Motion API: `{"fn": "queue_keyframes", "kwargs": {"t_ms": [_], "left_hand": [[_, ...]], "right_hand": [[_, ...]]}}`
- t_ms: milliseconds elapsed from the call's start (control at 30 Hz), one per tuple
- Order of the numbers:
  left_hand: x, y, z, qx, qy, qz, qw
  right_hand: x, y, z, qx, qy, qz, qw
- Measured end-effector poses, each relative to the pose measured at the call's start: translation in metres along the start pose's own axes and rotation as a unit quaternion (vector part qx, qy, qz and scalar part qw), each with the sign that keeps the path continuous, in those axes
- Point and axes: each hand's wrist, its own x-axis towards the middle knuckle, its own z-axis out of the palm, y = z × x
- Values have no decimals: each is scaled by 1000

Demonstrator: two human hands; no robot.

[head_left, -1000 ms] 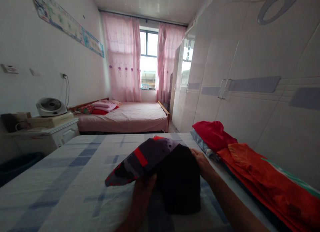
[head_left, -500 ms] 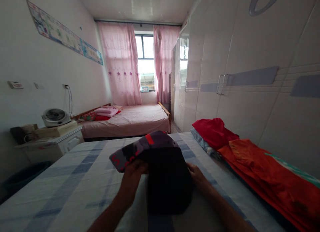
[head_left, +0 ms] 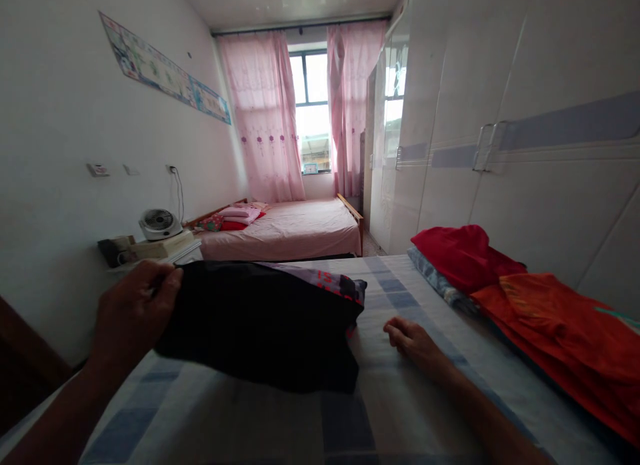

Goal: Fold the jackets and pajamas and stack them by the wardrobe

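Note:
A black garment with a grey, red-lettered patterned part stretches across the middle, above the bed. My left hand pinches its left end and holds it up. The garment's exact kind does not show. To the right of its free end, and apart from it, is my right hand. The fingers there are curled together with nothing visible in them. Under both hands lies a white and blue checked bedsheet.
Along the right side lie a red folded cloth, orange clothing and a grey-blue cloth. A white wardrobe stands behind them. A fan sits at the left, and a pink-covered bed is beyond.
My left hand has moved left and up, pulling the black garment out sideways. My right hand has let go of it and is now apart from it. The view has shifted left.

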Motion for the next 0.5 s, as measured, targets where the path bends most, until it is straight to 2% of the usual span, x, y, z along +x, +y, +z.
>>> {"fn": "queue_keyframes", "kwargs": {"t_ms": [33,100,167,200,267,333,400,500], "left_hand": [[-5,-5,-2,51,2,22,998],[-19,-8,3,113,-31,92,989],[-36,-6,21,114,-100,136,979],[-45,-3,33,101,-150,137,974],[-61,-1,58,65,-258,97,959],[-71,-2,81,20,-321,36,946],[-74,-5,97,-21,-325,-10,945],[-64,-7,106,-77,-301,-40,950]], "right_hand": [[0,-1,0,-3,-1,0,1000],[1,-2,-1,-16,-1,3,1000],[1,-2,-1,-36,0,4,999],[2,-3,-1,-47,1,3,999],[2,-3,-1,-63,1,-1,998],[2,-4,-1,-74,2,-2,997],[1,-5,-1,-83,1,1,997],[1,-5,-1,-94,-5,-1,996]]}}
